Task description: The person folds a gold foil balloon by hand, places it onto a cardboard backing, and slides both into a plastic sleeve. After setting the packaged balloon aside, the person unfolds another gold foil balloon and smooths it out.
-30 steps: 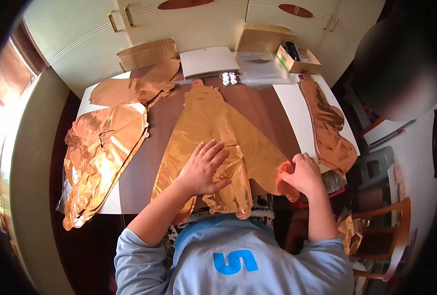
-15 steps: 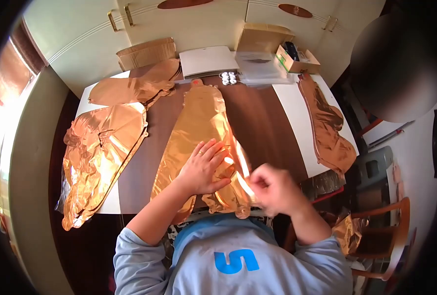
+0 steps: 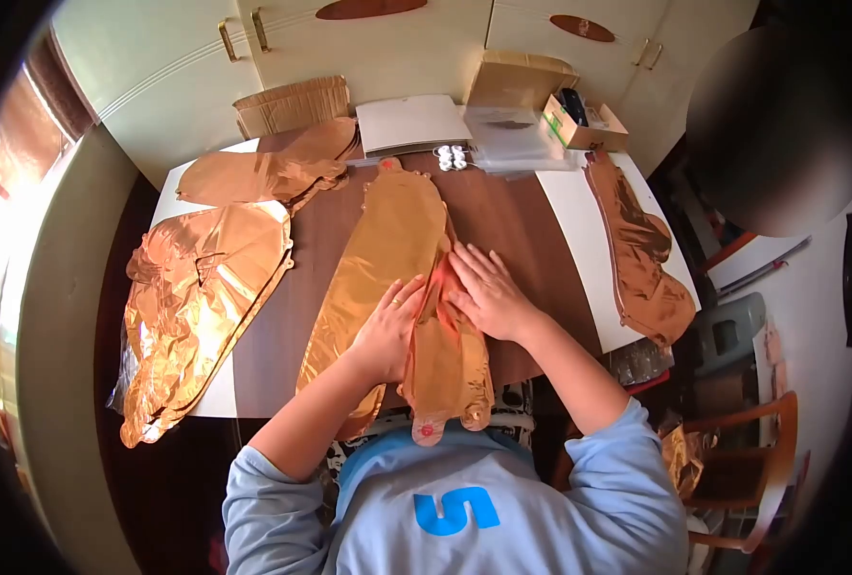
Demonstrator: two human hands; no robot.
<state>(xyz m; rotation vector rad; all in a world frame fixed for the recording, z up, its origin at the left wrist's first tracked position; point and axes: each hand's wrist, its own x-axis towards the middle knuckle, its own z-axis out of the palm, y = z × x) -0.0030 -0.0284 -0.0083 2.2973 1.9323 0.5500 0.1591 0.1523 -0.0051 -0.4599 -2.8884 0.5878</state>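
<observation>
A long copper-gold foil sheet [image 3: 363, 259] lies on the brown table in front of me, its near end folded in layers at the table's front edge. My left hand [image 3: 392, 331] rests on the middle of the foil with fingers spread. Across a crumpled, reddish fold, my right hand [image 3: 488, 292] lies flat on the foil's right edge, its fingers stretched out. Neither hand grips anything. A rounded tab [image 3: 429, 430] with a red mark sticks out at the near end, and another red mark shows at the far tip.
More foil pieces lie at the left [image 3: 205, 278], the back left [image 3: 263, 175] and the right [image 3: 641, 249]. Behind the foil are small white round items [image 3: 453, 157], a white flat box [image 3: 412, 123], clear plastic sleeves [image 3: 517, 139] and an open carton [image 3: 584, 129]. A wooden chair [image 3: 785, 450] stands at the right.
My right hand has moved up and left from the near right edge and now lies flat. The foil's right side has folded inward, and a red-marked tab now shows at the near end.
</observation>
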